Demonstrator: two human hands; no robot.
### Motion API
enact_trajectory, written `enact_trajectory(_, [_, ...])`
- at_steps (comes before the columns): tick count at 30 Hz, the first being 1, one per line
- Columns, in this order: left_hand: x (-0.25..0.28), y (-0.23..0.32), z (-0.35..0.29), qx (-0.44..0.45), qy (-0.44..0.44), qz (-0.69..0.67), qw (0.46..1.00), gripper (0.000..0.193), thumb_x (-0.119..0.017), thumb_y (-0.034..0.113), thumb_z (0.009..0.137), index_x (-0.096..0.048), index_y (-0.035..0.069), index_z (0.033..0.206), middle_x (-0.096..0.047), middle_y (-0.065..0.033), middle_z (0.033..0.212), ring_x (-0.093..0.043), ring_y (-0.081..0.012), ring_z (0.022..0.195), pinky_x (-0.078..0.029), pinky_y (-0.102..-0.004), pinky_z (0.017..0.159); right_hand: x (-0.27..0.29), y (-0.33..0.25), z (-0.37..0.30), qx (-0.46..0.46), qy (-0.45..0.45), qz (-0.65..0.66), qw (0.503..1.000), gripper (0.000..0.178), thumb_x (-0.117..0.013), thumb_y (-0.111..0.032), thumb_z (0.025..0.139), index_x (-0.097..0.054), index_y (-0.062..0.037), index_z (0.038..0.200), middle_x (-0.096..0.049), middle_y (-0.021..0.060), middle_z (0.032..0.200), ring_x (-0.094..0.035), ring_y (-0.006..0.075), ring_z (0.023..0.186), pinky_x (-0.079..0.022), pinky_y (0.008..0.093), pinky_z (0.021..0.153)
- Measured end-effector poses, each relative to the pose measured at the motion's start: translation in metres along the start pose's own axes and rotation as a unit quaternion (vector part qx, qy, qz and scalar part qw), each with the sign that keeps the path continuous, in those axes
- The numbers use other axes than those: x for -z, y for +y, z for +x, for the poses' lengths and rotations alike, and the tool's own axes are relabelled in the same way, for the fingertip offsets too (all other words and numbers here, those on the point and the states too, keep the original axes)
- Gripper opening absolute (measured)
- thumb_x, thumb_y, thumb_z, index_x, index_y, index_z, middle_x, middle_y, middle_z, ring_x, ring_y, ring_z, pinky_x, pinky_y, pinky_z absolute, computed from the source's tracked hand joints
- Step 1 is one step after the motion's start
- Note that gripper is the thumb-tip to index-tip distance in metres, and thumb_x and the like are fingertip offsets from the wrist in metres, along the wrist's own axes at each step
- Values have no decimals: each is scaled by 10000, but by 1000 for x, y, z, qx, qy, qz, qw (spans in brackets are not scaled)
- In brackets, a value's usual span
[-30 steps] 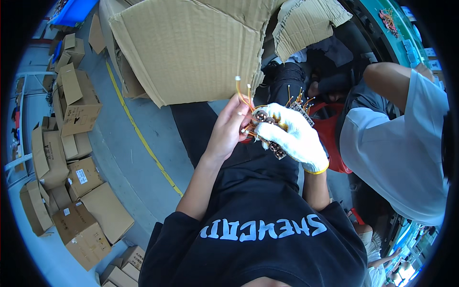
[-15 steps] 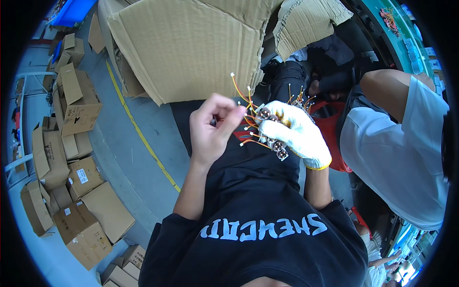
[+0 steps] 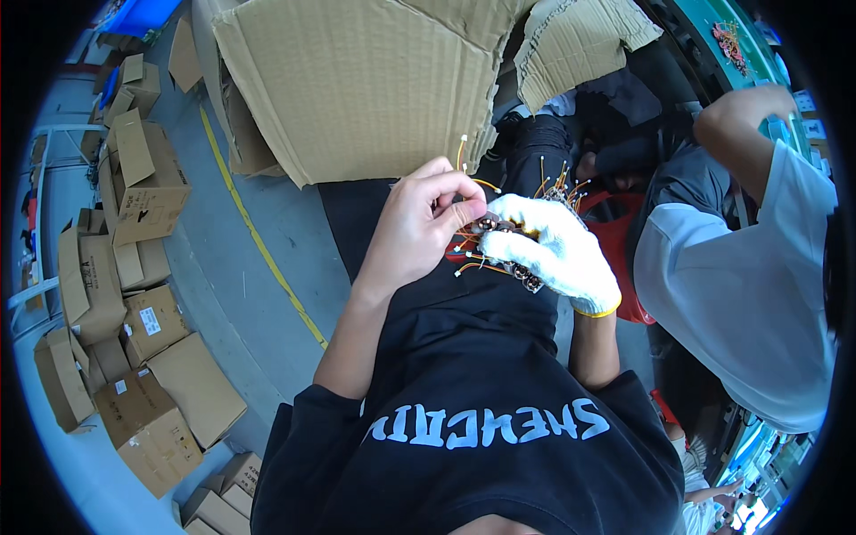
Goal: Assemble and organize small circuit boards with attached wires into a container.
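Observation:
My right hand, in a white knit glove, is closed round a bunch of small round metal parts with copper-coloured middles. They look like little motors. Thin orange and red wires with white plugs stick out from them toward the left. My bare left hand pinches thumb against forefinger at one small wired motor on the upper side of the bunch. Its fingertips hide just what they grip. Beyond the glove, more wired parts show over a red container.
A large cardboard box stands ahead of my hands. Several cartons are piled at left past a yellow floor line. Close on my right sits a person in a white shirt, beside a green workbench.
My left hand has moved right and its fingertips have come onto the upper motor in the bunch. The wires there have shifted. The neighbour's arm has moved up toward the bench.

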State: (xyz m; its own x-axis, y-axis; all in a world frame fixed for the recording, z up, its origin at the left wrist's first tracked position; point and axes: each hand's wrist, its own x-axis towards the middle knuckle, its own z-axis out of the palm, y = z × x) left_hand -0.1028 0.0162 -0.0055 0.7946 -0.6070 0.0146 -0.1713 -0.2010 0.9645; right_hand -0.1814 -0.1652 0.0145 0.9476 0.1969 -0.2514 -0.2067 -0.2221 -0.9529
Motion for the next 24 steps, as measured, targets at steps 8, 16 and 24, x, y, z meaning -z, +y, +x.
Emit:
enact_trajectory(8, [-5,-9,-10,73,60,-351,932,90,-646,72,871,-662,-17,873,-412,38,651,-319,-37,534,-271,-212,495,-2,1,0,-12,-12,69,997,249,-702,-203,845,-639,-5,982,-640,24,856,-555,71,738,-447,221,671])
enact_trajectory(16, [-14,-58,-25,138,144,-227,953,139,-580,85,921,-642,-21,987,-425,46,621,-307,-6,488,-233,-181,447,24,46,-25,-34,181,158,970,215,-666,-211,877,-623,-38,997,-620,13,805,-560,52,679,-442,199,611])
enact_trajectory(24, [-17,-70,-12,201,139,-308,920,205,-522,128,957,-614,-26,1056,-469,31,710,-326,-5,490,-247,-173,429,22,50,-19,-72,169,167,969,210,-638,-147,883,-597,-9,1036,-608,0,848,-556,46,729,-444,199,662])
